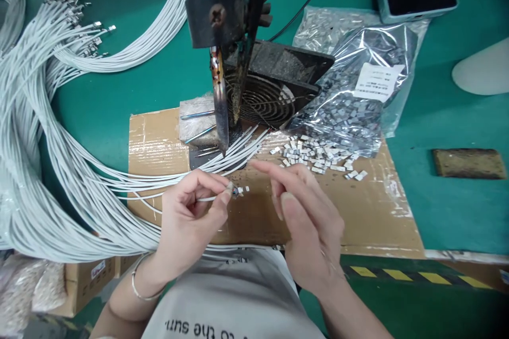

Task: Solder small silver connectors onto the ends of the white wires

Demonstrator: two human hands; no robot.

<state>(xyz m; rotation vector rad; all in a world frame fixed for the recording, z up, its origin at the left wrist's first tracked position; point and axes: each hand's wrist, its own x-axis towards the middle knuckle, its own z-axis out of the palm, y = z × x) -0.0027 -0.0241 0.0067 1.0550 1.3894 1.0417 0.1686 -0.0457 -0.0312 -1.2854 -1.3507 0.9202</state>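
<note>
A green work surface fills the frame, with a sheet of brown cardboard across the lower middle. In the centre, your left hand pinches a white cable close behind its small metal-looking end piece, thumb against forefinger. Your right hand, right of centre, has its forefinger stretched out and its thumb apart from that fingertip; nothing shows between them.

That short grip should steady the end well; keep the pinch firm but light, so the fine end doesn't bend. Treat the soldering iron at upper centre as hot, and keep your fingertips clear of its point.

The cables bundled at left look smooth and springy, curving in wide loops. Flat, silvery rectangular pieces lie scattered right of centre, below a crinkled, glossy clear bag. The iron's shaft is scorched, its tip tapered.
</note>
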